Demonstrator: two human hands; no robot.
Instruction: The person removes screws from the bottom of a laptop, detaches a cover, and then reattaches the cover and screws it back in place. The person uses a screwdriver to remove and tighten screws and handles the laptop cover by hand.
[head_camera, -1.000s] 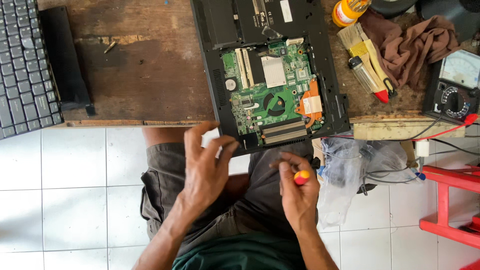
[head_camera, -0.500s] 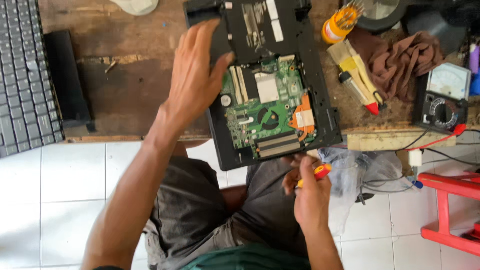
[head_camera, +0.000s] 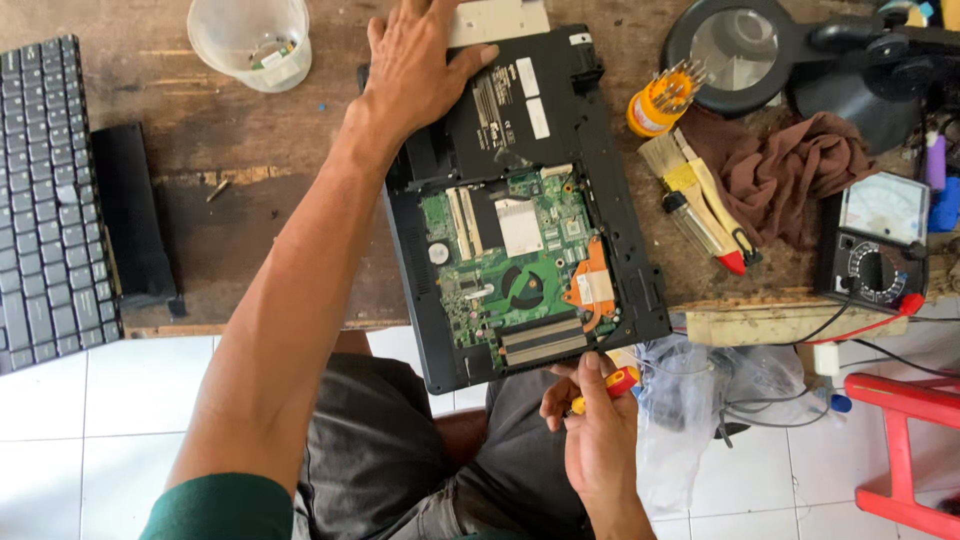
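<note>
Your left hand presses flat, fingers spread, on the far end of the opened laptop, which overhangs the workbench's near edge. Your right hand grips a red-and-yellow screwdriver below it. Ease off and the laptop may tip into your lap.

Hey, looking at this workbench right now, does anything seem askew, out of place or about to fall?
Yes. The opened laptop lies skewed on the wooden table, its near corner jutting past the edge over the person's lap. The left hand presses on its far end; the right hand holds a red-and-yellow screwdriver below the overhang. A loose screw lies on the wood.
</note>
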